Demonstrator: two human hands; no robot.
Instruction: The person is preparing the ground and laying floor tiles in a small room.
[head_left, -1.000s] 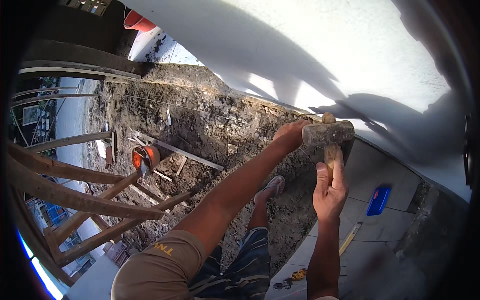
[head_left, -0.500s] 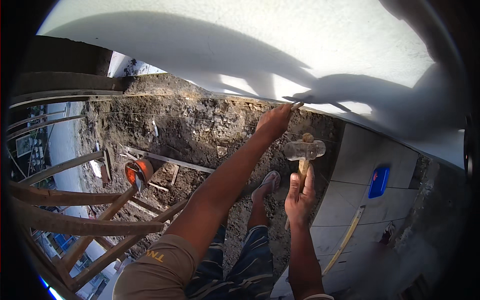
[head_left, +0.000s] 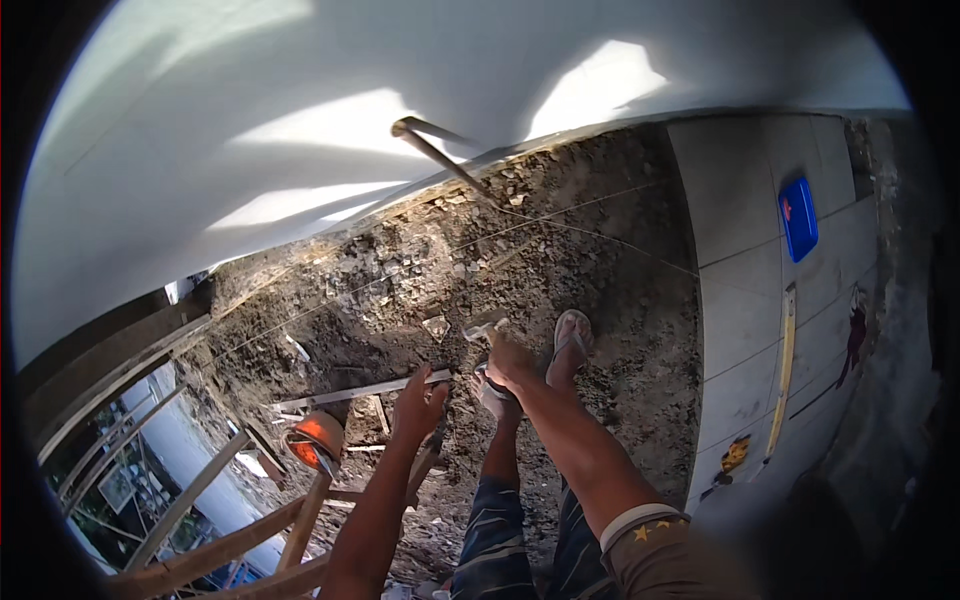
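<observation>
Right hand [head_left: 512, 362] hangs low over the dug ground, its fingers curled around a pale grey object [head_left: 484, 325] that juts out past the knuckles; blur and small size make it hard to say, but it may be the head of a tool. Left hand [head_left: 412, 408] is raised beside it, a little apart, thumb standing off from the fingers and nothing visible in its grasp. Both feet show close by in flip-flops: one foot [head_left: 572, 340] just to the right of the right hand, the other partly hidden beneath that hand.

Past the left hand, a wooden strip [head_left: 350, 391] lies on the soil, and left of that sits an orange bucket [head_left: 316, 438]. Farther left is a frame of timbers [head_left: 215, 550]. Ahead of the hands, a stake [head_left: 440, 158] stands in rubble near the foot of a white wall [head_left: 260, 70], with thin string [head_left: 590, 204] running from it. On the right, grey tiles [head_left: 735, 325] carry a blue tray [head_left: 798, 222], a long yellow strip [head_left: 782, 372] and a yellow-and-black item [head_left: 736, 455].
</observation>
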